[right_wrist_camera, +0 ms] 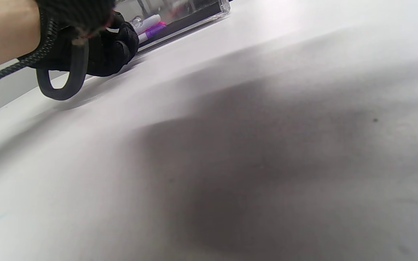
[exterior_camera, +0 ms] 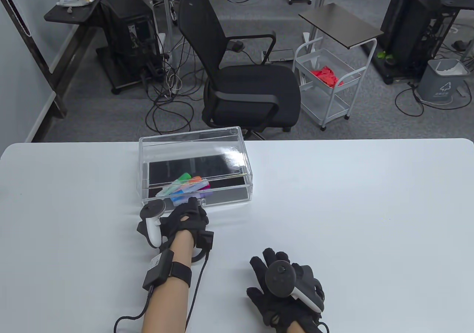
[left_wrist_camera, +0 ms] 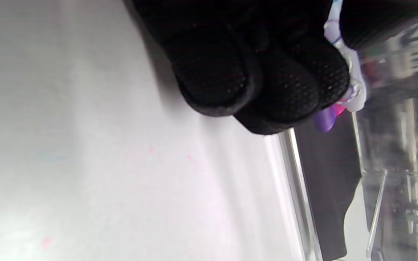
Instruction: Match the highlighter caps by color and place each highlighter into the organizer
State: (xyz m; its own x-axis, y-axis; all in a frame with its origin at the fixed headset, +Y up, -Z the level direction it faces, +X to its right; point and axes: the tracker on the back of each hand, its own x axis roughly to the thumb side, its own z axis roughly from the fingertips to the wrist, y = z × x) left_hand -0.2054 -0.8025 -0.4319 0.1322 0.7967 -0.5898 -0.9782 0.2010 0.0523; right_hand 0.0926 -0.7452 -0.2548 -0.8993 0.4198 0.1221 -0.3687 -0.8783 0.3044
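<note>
Left hand (exterior_camera: 185, 220) at the near edge of the clear organizer (exterior_camera: 237, 151) on the white desk (exterior_camera: 370, 207), grip closed with curled fingers (left_wrist_camera: 212, 72) — whether pinching anything, cannot tell. Just beyond those fingertips, inside the organizer: highlighters (exterior_camera: 187, 186) in a small heap, with green, orange, blue and purple ends visible. Right hand (exterior_camera: 285, 292) flat on the desk, well apart from the organizer — grip open, holding nothing.

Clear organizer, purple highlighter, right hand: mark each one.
clear organizer (exterior_camera: 244, 151), table view, on its right wall.
purple highlighter (left_wrist_camera: 325, 119), left wrist view, on its purple cap.
right hand (exterior_camera: 285, 292), table view, on the back of the glove.
</note>
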